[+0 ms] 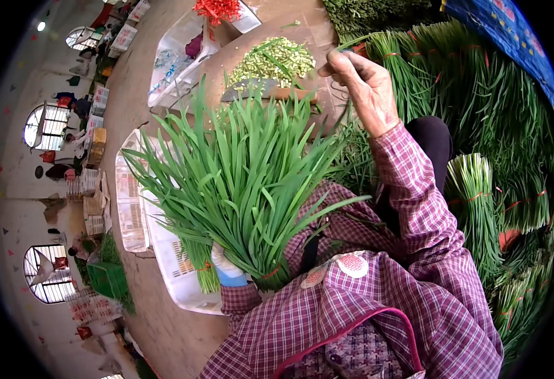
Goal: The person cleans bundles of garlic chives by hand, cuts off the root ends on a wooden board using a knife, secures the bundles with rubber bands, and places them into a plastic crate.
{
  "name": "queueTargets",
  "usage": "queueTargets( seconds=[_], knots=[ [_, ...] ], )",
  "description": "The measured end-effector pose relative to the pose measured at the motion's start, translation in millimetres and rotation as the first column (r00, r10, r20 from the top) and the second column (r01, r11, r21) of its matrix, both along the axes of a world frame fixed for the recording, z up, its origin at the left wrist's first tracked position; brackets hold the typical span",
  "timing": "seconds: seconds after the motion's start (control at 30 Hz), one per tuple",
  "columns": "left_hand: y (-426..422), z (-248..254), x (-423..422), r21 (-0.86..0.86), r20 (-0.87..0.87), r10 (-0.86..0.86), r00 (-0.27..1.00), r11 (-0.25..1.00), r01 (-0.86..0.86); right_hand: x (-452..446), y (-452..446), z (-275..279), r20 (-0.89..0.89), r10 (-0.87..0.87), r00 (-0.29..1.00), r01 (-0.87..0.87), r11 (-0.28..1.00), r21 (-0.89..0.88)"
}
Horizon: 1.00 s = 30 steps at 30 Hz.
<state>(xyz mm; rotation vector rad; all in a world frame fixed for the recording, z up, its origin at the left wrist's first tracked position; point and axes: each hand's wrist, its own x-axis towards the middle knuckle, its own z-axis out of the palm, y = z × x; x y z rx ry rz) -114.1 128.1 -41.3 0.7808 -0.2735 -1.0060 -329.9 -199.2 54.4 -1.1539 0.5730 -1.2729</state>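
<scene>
My left hand (221, 260), in a white and blue glove, is closed around the lower part of a large bunch of garlic chives (245, 170). The long leaves fan out away from me, and a red band (269, 273) shows near the bunch's base. Raised at the upper right, my right hand (368, 85) is bare, its thumb and fingers pinched together at a single chive leaf (353, 43). Beyond the bunch lies a knife (248, 90) with a wooden handle (293, 95), partly hidden by leaf tips. Cut stem ends (277, 60) are heaped behind it.
Many banded chive bundles (473, 189) are stacked at my right, under a blue sheet (511, 38). White plastic crates (179, 278) stand at left, one holding another bundle (201, 265). Red ties (217, 9) lie by a white container (176, 57). A green crate (106, 281) is farther off.
</scene>
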Motion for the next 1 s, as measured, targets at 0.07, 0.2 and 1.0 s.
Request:
queueTargets(
  seconds=[0.07,0.2,1.0],
  knots=[
    [-1.0,-1.2,0.7,-0.070,-0.027,-0.056,0.998,0.996,0.054,-19.7,-9.8,-13.5,-0.307,-0.176,0.935,0.112,0.970,-0.215],
    [4.0,-8.3,6.6,-0.069,0.006,-0.016,1.000,0.997,0.016,-36.0,0.9,-46.5,-0.438,-0.331,0.836,0.151,0.906,-0.396],
    [6.6,-12.7,16.1,-0.084,-0.057,0.004,0.998,0.996,-0.009,8.0,43.0,-41.2,-0.681,0.397,0.615,-0.577,0.816,-0.045]
  ],
)
